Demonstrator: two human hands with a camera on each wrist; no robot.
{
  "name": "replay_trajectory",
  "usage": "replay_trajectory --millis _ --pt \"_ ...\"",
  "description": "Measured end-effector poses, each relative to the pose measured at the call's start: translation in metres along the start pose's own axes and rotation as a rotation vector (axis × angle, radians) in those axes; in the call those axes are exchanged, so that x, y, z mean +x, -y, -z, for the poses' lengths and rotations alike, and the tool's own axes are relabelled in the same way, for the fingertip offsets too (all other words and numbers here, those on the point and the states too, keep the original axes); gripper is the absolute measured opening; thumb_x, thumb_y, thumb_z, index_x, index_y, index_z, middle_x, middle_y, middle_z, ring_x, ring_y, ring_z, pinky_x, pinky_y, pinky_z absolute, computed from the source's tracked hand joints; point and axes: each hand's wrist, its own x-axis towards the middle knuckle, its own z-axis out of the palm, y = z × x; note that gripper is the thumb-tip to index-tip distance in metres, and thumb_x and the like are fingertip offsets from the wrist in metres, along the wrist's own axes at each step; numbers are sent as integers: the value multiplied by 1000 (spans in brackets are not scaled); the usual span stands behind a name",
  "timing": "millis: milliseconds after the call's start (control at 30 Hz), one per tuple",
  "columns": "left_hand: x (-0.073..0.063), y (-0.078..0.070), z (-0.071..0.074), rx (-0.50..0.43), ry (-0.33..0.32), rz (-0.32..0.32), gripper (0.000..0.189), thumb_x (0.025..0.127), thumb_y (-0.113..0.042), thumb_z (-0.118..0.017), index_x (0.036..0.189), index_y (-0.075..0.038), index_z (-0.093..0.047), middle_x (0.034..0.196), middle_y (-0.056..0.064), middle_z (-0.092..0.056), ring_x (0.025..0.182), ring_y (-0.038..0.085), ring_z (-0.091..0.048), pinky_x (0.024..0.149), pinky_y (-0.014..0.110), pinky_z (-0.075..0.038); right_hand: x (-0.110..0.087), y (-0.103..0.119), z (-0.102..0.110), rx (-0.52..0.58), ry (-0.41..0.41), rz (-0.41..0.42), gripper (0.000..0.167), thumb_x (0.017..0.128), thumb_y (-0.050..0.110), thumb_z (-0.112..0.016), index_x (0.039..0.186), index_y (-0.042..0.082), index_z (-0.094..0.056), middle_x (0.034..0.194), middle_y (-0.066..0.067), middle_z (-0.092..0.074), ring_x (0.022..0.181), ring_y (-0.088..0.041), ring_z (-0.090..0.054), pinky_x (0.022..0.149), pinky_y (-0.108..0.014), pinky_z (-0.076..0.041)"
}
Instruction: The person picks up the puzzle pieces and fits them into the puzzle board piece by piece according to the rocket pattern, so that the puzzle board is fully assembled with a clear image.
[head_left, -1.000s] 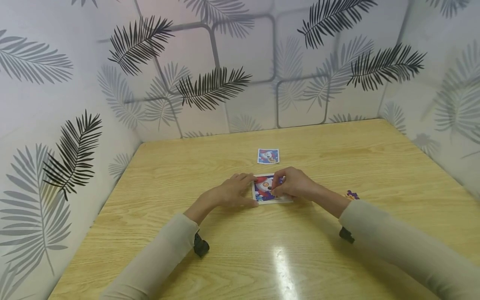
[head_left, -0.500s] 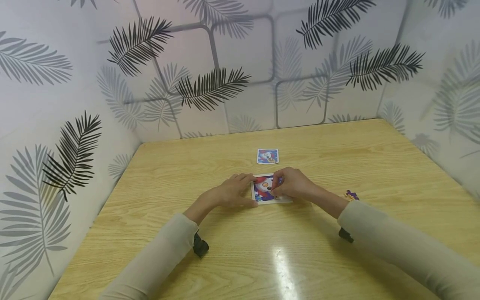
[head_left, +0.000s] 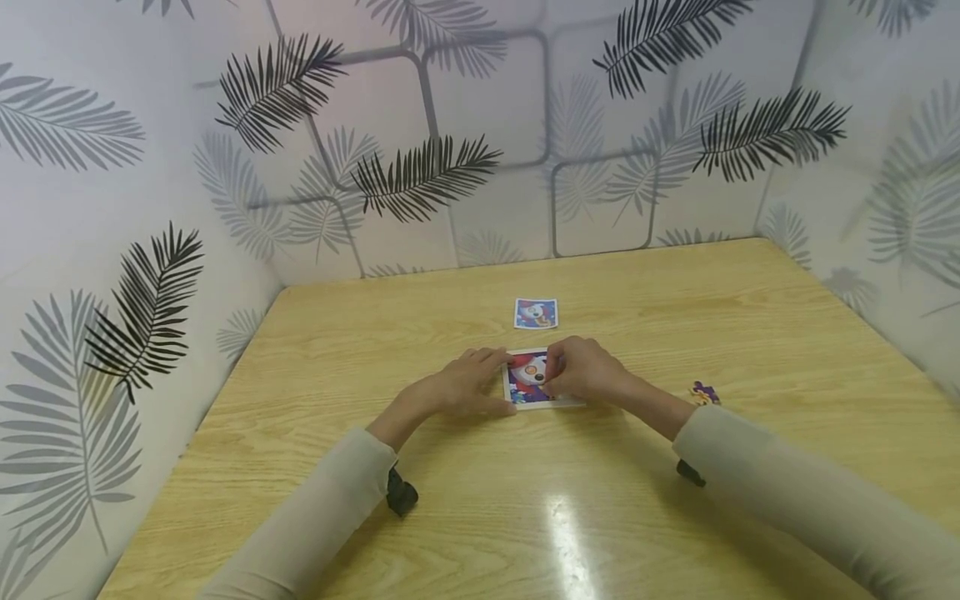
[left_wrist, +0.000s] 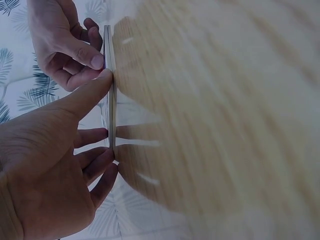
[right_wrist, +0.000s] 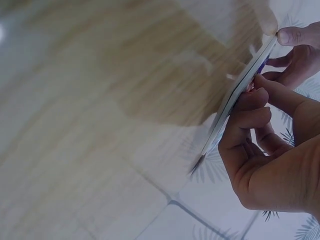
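A small jigsaw puzzle [head_left: 527,372] in a white-edged tray [head_left: 534,406] lies flat on the table, its picture a white character with red and purple around it. My left hand [head_left: 471,383] holds the tray's left side, thumb at the near corner and fingers at the far one. Over the right part of the puzzle, my right hand [head_left: 588,369] pinches a puzzle piece against the picture; the fingertips hide most of that piece. Seen edge-on in the left wrist view, the tray [left_wrist: 111,100] sits between the left thumb and fingers.
Beyond the tray lies a square picture card [head_left: 536,313] with a matching image. Loose purple and orange puzzle pieces [head_left: 705,392] rest to the right, beside the right forearm. Patterned walls [head_left: 465,100] border the wooden table [head_left: 480,517].
The right hand has shifted very slightly at the puzzle, and the orange bit seen earlier by its fingertips is now hardly visible. My left hand stays put.
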Motion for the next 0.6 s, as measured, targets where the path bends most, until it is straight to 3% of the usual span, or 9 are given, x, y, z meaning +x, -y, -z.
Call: replay_trajectory --millis 367,600 --pt "0 -1 2 1 -5 -2 82 92 -47 -68 156 -12 -29 161 13 -32 147 32 -31 121 48 -28 -1 4 -1 -71 -30 -44 14 82 14 -80 81 10 -66 79 -3 -65 65 -15 -52 54 -25 -38" --pt "1 -1 -2 -5 -3 3 83 92 -47 -68 156 -13 -29 161 14 -30 149 33 -28 122 49 -26 -2 2 -1 -124 -43 -30 16 82 19 -80 80 12 -66 78 -2 -64 67 -16 -52 56 -27 -38"
